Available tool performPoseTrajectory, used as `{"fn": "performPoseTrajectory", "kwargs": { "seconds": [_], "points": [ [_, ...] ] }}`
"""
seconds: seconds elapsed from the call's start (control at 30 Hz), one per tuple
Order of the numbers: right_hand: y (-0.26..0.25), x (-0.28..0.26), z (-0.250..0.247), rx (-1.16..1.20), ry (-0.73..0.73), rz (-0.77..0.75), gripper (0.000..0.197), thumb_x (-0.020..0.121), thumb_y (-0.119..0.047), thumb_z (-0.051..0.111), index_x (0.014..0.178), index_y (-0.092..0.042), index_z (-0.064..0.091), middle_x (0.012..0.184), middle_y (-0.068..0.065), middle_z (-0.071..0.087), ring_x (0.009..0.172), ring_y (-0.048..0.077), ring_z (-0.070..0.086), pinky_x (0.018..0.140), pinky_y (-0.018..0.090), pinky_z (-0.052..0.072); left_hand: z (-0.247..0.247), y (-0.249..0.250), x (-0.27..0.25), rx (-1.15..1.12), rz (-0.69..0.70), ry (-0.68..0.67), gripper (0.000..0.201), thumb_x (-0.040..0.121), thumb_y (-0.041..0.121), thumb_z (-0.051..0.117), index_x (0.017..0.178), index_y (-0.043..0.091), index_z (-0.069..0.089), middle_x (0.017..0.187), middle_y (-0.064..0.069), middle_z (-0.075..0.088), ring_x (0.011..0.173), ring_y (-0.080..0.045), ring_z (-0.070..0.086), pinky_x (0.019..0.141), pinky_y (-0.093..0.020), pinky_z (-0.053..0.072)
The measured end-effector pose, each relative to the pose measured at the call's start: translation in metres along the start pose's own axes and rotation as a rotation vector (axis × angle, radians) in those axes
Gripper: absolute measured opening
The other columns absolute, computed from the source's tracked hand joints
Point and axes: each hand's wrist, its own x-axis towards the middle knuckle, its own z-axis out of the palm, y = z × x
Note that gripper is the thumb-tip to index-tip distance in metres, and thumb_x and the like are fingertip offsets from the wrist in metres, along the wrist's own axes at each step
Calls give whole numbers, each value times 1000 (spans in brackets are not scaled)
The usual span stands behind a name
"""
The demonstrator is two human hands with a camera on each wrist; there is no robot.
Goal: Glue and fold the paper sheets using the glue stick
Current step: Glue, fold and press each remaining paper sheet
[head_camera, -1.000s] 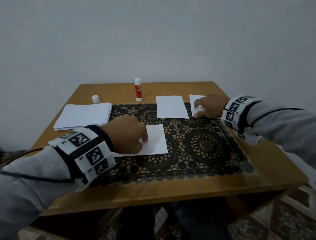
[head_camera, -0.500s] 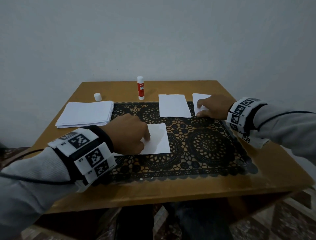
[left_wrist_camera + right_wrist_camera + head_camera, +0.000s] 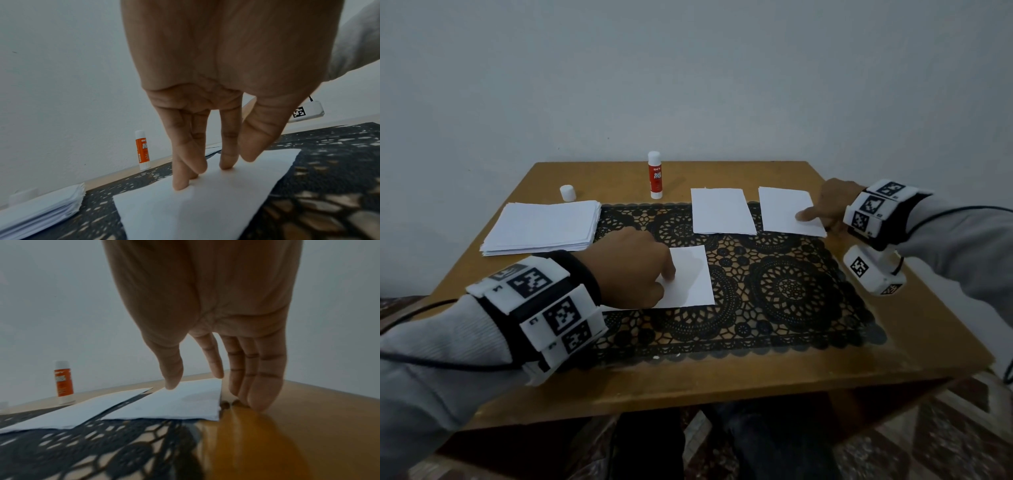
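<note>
A white folded sheet (image 3: 690,277) lies on the black lace mat (image 3: 774,284) near me. My left hand (image 3: 635,274) presses on its left part with straight fingers (image 3: 186,164), seen from the wrist on the same sheet (image 3: 205,206). My right hand (image 3: 830,205) is at the right edge of the far right sheet (image 3: 784,209). Its thumb (image 3: 172,371) is over that sheet (image 3: 174,404), and the other fingers (image 3: 261,386) touch the bare table beside it. A third sheet (image 3: 722,210) lies between. The red and white glue stick (image 3: 655,175) stands uncapped at the back.
A stack of white sheets (image 3: 544,228) sits at the left of the wooden table (image 3: 722,373). The glue stick's white cap (image 3: 567,193) stands behind the stack. A grey wall rises right behind the table's far edge.
My right hand has slid to the right, off the far right sheet, so most of that sheet now shows. My left hand keeps pressing on the near sheet.
</note>
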Motion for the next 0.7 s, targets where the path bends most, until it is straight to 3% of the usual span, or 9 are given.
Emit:
{"fn": "performPoseTrajectory", "kwargs": {
  "seconds": [0.07, 0.13, 0.23, 0.3, 0.4, 0.47, 0.53, 0.6, 0.7],
  "points": [
    [-5, -6, 1, -30, -17, -11, 54, 84, -46, 69, 60, -10, 37, 38, -3, 49, 58, 20, 43, 68, 33, 40, -1, 1, 0, 3, -2, -6, 41, 85, 34, 55, 126, 36, 61, 119, 5, 64, 103, -17, 59, 91, -30, 49],
    [-10, -8, 3, -44, -33, -17, 51, 83, -43, 72, 62, -11, 38, 50, 0, 53, 63, 22, 47, 73, 33, 43, -1, 2, -1, 7, -6, -19, 42, 85, 34, 55, 127, 36, 59, 120, 4, 64, 104, -18, 59, 91, -31, 49],
    [-13, -9, 7, -81, -17, -21, 51, 81, -37, 76, 61, -11, 37, 62, 3, 42, 56, 16, 39, 54, 28, 31, -1, 3, -2, 10, -8, -26, 43, 85, 34, 55, 128, 36, 59, 121, 2, 64, 103, -19, 60, 91, -34, 51],
    [-12, -9, 10, -63, -3, -45, 53, 80, -33, 77, 57, -9, 36, 52, 3, 42, 53, 14, 36, 50, 27, 26, -1, 2, -2, 7, -8, -33, 44, 85, 34, 54, 128, 35, 58, 122, 1, 63, 104, -20, 60, 91, -36, 51],
    [-10, -11, 9, -31, -2, -57, 53, 82, -28, 76, 50, -8, 39, 21, -5, 34, 48, 15, 35, 49, 27, 24, -1, 3, -3, 6, -15, -29, 44, 85, 33, 55, 128, 35, 59, 122, 2, 64, 105, -21, 60, 91, -36, 51],
    [-10, -8, 8, -19, -31, -53, 53, 82, -28, 77, 50, -8, 40, 18, -7, 29, 48, 17, 34, 49, 27, 23, -1, 4, -3, 5, -18, -27, 43, 85, 33, 54, 128, 35, 59, 121, 2, 64, 105, -20, 60, 92, -35, 50],
    [-8, -2, 10, -1, -37, -49, 51, 80, -30, 77, 53, -8, 40, 22, -5, 36, 49, 18, 38, 50, 27, 27, -2, 4, -3, 5, -17, -23, 43, 85, 33, 54, 129, 35, 59, 121, 2, 64, 105, -19, 60, 93, -34, 50],
    [-5, 2, 13, 41, -22, -21, 49, 79, -31, 79, 57, -9, 41, 39, 1, 49, 52, 19, 42, 56, 27, 35, -2, 4, -3, 1, -19, -19, 44, 85, 33, 54, 128, 34, 59, 122, 3, 64, 105, -19, 60, 93, -34, 50],
    [-6, 4, 14, 19, -17, -8, 49, 76, -34, 80, 59, -11, 40, 49, 2, 47, 53, 18, 42, 56, 29, 34, -1, 4, -4, 2, -21, -27, 44, 86, 34, 54, 129, 34, 58, 122, 2, 63, 105, -19, 60, 92, -34, 51]
  ]
}}
